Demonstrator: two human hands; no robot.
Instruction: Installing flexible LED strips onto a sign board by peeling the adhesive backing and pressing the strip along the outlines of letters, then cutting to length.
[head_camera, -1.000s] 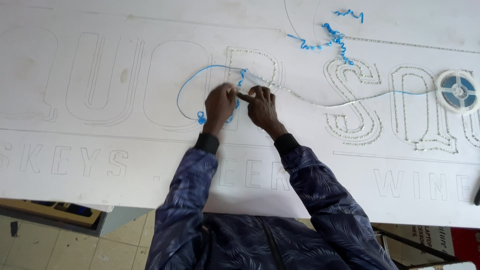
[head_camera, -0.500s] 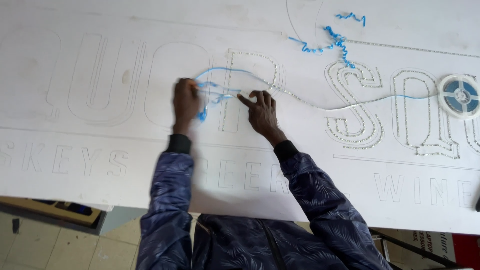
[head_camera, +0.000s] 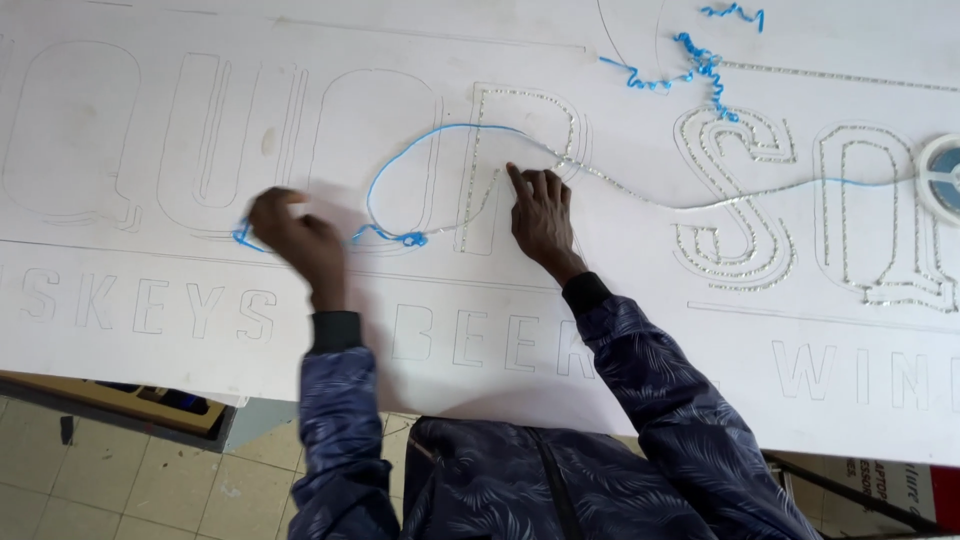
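A large white sign board (head_camera: 620, 300) with outlined letters lies flat in front of me. My left hand (head_camera: 290, 232) pinches the end of a thin blue strip (head_camera: 420, 145) and holds it out to the left over the board. The strip loops up and back to the right. My right hand (head_camera: 538, 208) presses flat on the board, its fingertips on a clear beaded strip (head_camera: 640, 195) set along a letter outline. That beaded strip runs right towards a spool (head_camera: 942, 172) at the board's right edge.
Curled scraps of blue strip (head_camera: 690, 62) lie near the top of the board. Letters at the right are filled with beaded strip (head_camera: 735, 200). Tiled floor (head_camera: 120, 480) and a low wooden frame (head_camera: 110, 395) show below the board's front edge.
My left hand has moved away from my right hand to the left, drawing the blue strip out with it. My right hand has stayed pressed at the same letter.
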